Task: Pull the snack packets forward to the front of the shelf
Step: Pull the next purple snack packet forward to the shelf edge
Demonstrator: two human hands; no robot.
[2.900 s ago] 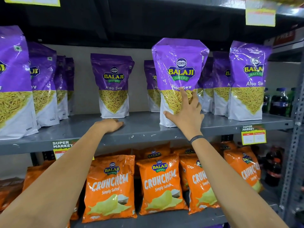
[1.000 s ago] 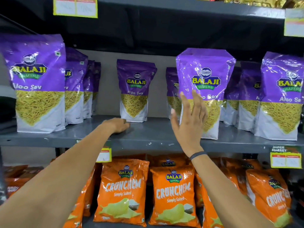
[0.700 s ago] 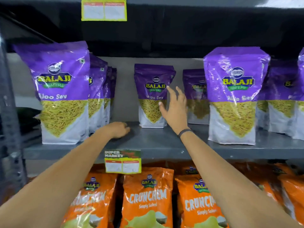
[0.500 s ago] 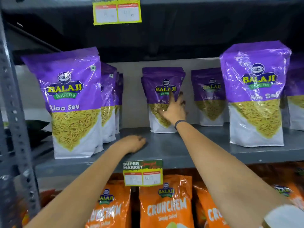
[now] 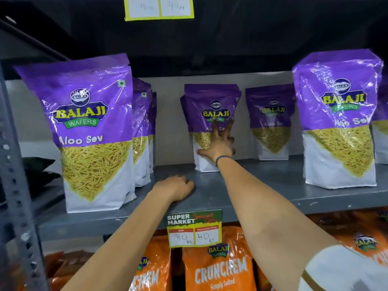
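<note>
Purple Balaji Aloo Sev packets stand on a grey shelf [image 5: 262, 185]. One packet [image 5: 90, 131] stands at the front left with more [image 5: 142, 133] lined up behind it, and another [image 5: 338, 122] stands at the front right. Two packets stand far back by the wall: a middle one [image 5: 212, 101] and one to its right [image 5: 270, 122]. My right hand [image 5: 218, 145] reaches deep in and lies on the middle back packet's front, fingers spread, thumb at its lower left edge. My left hand [image 5: 174, 189] rests on the shelf near the front edge, fingers curled under.
A price tag [image 5: 194, 228] hangs from the shelf's front edge. Orange Crunchem packets [image 5: 218, 269] fill the shelf below. A perforated metal upright [image 5: 14, 185] bounds the left side. The shelf above carries another tag [image 5: 159, 7].
My right hand left the front right packet and moved left and deep to the middle back packet, now touching it. My view shifted left and closer. The left hand stayed on the shelf.
</note>
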